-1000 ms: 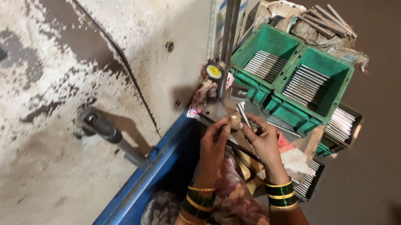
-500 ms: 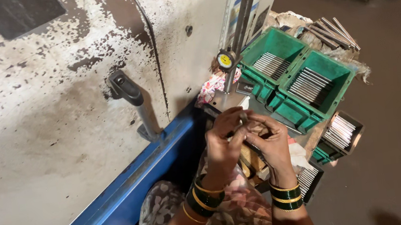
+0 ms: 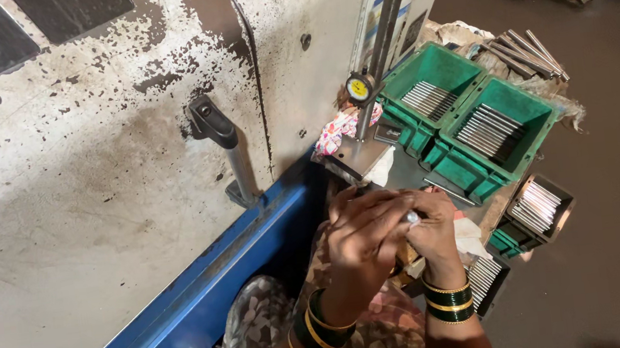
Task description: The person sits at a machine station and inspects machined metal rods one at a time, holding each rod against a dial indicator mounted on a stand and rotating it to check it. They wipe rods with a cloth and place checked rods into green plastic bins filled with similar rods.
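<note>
Beside green bins [image 3: 504,132], both hands [image 3: 398,230] pinch a metal pin [image 3: 411,217].

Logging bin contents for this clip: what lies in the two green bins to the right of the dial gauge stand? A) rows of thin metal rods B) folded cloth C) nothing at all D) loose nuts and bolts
A: both green bins hold neat rows of thin metal rods, silver against the green plastic, lying side by side to the right of the dial gauge stand.

small shiny metal pin [image 3: 411,217] | pinched between both hands' fingertips | mostly hidden
</note>
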A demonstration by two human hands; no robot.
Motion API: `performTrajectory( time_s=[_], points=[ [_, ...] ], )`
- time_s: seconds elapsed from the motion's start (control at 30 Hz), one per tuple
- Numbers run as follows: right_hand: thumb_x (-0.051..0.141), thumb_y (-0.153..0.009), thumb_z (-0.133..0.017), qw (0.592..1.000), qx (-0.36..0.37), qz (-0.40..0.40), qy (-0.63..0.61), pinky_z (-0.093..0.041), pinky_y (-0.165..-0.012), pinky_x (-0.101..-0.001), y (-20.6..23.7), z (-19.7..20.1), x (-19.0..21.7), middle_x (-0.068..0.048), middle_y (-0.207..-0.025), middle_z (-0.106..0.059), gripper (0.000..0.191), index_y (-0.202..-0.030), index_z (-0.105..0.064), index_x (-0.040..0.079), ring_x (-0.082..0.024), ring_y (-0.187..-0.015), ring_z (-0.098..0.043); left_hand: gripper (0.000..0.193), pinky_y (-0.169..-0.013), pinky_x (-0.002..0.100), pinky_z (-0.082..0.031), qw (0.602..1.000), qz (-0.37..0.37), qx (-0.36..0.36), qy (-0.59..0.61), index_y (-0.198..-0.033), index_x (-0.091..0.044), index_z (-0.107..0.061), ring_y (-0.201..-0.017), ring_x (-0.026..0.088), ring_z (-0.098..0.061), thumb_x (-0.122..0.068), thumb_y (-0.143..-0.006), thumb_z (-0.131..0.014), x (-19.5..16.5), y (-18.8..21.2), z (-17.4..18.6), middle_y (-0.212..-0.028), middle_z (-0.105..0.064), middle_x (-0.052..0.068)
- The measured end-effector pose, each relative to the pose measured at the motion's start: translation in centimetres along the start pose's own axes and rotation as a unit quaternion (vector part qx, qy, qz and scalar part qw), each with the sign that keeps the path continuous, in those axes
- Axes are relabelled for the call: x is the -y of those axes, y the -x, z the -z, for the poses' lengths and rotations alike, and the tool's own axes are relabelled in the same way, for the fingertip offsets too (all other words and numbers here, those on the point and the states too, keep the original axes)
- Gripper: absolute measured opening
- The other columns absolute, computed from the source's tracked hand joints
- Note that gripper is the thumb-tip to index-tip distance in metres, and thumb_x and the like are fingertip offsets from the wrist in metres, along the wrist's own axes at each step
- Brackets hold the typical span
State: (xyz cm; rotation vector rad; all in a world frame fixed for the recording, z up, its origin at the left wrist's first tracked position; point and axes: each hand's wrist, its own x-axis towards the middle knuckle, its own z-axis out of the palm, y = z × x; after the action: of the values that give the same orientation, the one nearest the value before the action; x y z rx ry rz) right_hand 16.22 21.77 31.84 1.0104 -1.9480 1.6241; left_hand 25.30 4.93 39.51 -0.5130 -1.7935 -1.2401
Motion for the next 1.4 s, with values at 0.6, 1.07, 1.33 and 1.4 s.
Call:
performTrajectory(
  time_s=[0.6,1.07,1.33,1.4],
  points=[
    [0.006,-0.087,-0.075,0.998,0.024,0.014,0.048,-0.058,-0.077,-0.0287,-1.6,0.3,2.8,-0.015,-0.102,-0.076,0.015,-0.096,-0.073,-0.006,-0.021,-0.086,-0.074,0.019,-0.104,0.039,-0.050,0.994,0.091,0.004,0.064,-0.110,-0.005,-0.077,-0.111,0.023,-0.074,-0.011,-0.092,-0.076,0.8,0.0,0.3,-0.110,-0.079,0.008],
    [0.007,-0.086,-0.079,0.997,0.011,-0.006,0.079,-0.060,-0.076,-0.0269,-0.9,0.9,1.4,-0.013,-0.103,-0.075,0.019,-0.102,-0.076,-0.003,-0.020,-0.089,-0.074,0.031,-0.097,0.028,-0.055,0.836,0.295,0.054,0.460,-0.133,0.004,-0.067,-0.111,0.011,-0.066,-0.014,-0.109,-0.059,2.1,1.7,-0.5,-0.132,-0.069,0.010],
    [0.040,-0.093,-0.075,1.000,0.018,-0.022,-0.013,-0.061,-0.079,-0.0298,0.3,1.0,-0.7,-0.013,-0.107,-0.075,0.048,-0.109,-0.075,-0.005,-0.020,-0.092,-0.074,0.039,-0.103,0.035,-0.055,0.816,0.306,0.050,0.488,-0.138,0.010,-0.057,-0.112,0.019,-0.068,-0.014,-0.110,-0.045,2.6,2.7,-1.2,-0.136,-0.066,0.017],
    [0.045,-0.095,-0.075,0.997,0.023,-0.024,-0.070,-0.061,-0.080,-0.0317,0.3,1.0,-0.9,-0.016,-0.110,-0.073,0.054,-0.110,-0.073,-0.007,-0.021,-0.094,-0.073,0.041,-0.104,0.036,-0.054,0.812,0.300,0.048,0.499,-0.138,0.011,-0.056,-0.114,0.021,-0.068,-0.015,-0.109,-0.044,2.6,2.8,-1.2,-0.139,-0.064,0.017]
  ],
)
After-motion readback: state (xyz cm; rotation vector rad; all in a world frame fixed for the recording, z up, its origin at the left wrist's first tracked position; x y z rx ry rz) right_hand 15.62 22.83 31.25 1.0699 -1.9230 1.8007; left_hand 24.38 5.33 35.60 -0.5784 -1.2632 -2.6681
